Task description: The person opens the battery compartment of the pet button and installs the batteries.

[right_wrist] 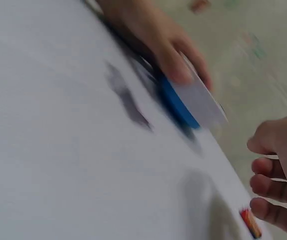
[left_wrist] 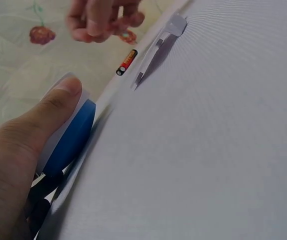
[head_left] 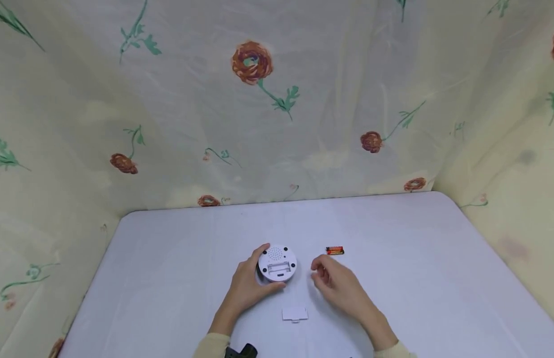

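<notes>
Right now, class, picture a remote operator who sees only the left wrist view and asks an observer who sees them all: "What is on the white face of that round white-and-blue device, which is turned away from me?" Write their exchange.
Observer: The head view shows an open battery compartment on the round white-and-blue device.

Operator: I make out one battery. Is there another?

Observer: Yes, two batteries lie side by side.

Operator: Is the right hand holding anything?

Observer: No, the right wrist view shows nothing in its loosely curled fingers.

The left grip (head_left: 247,285) holds a white device (head_left: 277,263), the right grip (head_left: 341,287) near batteries (head_left: 335,250).
</notes>
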`<state>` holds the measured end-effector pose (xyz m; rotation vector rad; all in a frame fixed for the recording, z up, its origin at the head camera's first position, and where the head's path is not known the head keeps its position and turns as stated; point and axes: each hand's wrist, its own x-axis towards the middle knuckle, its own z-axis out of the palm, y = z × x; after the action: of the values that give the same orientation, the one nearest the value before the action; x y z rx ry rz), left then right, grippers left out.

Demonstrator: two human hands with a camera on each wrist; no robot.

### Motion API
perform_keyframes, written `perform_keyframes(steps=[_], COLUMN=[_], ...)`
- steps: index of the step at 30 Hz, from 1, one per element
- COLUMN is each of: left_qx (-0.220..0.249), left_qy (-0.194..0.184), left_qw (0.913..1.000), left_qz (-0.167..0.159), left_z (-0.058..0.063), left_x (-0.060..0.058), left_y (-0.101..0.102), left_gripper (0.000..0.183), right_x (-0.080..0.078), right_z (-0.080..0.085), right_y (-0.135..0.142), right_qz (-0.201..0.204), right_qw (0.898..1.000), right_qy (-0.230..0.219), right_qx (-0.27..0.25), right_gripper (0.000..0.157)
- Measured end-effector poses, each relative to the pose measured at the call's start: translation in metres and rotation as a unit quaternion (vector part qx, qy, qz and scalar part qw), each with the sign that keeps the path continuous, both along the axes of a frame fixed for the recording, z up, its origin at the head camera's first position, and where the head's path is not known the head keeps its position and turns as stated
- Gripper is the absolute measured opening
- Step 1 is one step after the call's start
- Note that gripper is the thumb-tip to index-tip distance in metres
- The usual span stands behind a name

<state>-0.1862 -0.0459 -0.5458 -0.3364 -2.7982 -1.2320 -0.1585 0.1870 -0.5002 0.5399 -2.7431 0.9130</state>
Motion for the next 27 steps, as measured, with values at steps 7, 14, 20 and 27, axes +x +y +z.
perform_keyframes(steps=[7,14,20,27], left_qx=[0.003,0.002,0.0,-0.004], left_qy=[-0.002,-0.013,-0.008,-0.003], left_qw=[1.0,0.9999,0.9999,1.0], left_qz=[-0.006,-0.007,-0.01,-0.005], left_z=[0.002,0.0,0.002,0.001], left_x=[-0.002,-0.002,-0.002,0.0], left_y=[-0.003,-0.003,-0.001,-0.004], left_gripper=[0.094,0.095,0.095,0.096], right_x=[-0.036,-0.044,-0.043,-0.041], right_z=[-0.025,-0.037,-0.039,-0.042], right_y=[0.04,0.059,0.063,0.061], right_qz=[-0.107,-0.131,-0.13,-0.134], right_qw=[0.992,0.988,0.989,0.989], right_qy=[0.009,-0.018,-0.03,-0.037], right_qx=[-0.059,-0.075,-0.06,-0.054], right_gripper=[0.022,0.029,0.025,0.023])
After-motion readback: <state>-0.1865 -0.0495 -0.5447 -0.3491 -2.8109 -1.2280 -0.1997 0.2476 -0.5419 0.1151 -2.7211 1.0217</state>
